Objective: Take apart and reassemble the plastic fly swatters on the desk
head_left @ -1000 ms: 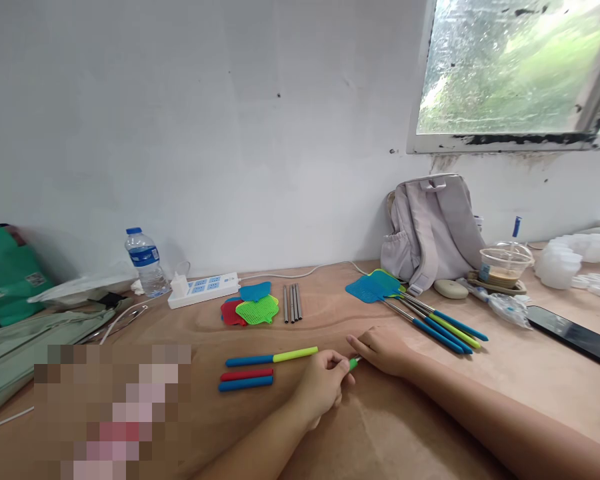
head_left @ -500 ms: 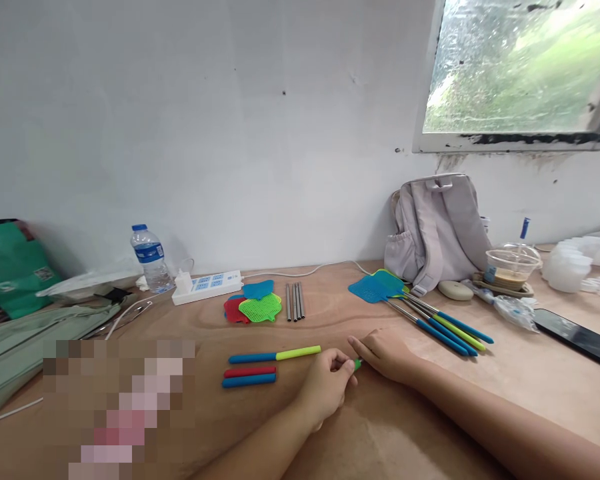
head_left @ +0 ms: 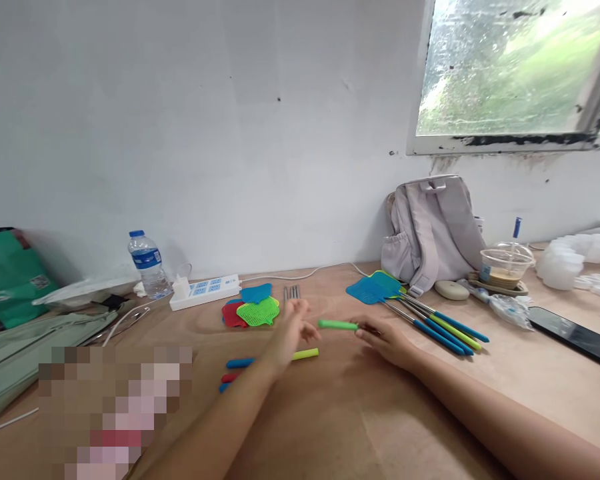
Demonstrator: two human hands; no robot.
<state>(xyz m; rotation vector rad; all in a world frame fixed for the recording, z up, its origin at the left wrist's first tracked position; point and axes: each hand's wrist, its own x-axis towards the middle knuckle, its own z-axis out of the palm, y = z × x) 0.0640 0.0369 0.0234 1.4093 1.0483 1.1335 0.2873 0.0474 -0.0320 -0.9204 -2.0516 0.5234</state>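
Observation:
Over the table, my right hand (head_left: 387, 340) pinches one end of a green plastic handle (head_left: 337, 325), which points left. My left hand (head_left: 294, 333) is empty, with its fingers apart, just in front of several thin metal rods (head_left: 291, 292) and partly covering them. Left of the rods lie loose fly swatter heads (head_left: 257, 311) in blue, red and green. Beneath my left forearm are loose handles: a yellow-green one (head_left: 306, 355), a blue one (head_left: 240, 363) and partly hidden red and blue ones. Fly swatters (head_left: 373, 289) with rods and handles attached lie beyond my right hand.
A power strip (head_left: 205, 292) and a water bottle (head_left: 147, 265) stand near the wall at left. At right are a grey backpack (head_left: 433, 233), a plastic cup (head_left: 505, 265), a phone (head_left: 575, 339) and white containers (head_left: 563, 267). A pixelated patch covers the lower left.
My left hand has let go of the green handle and moved left and away from me to the rods. My right hand now holds the handle, raised slightly.

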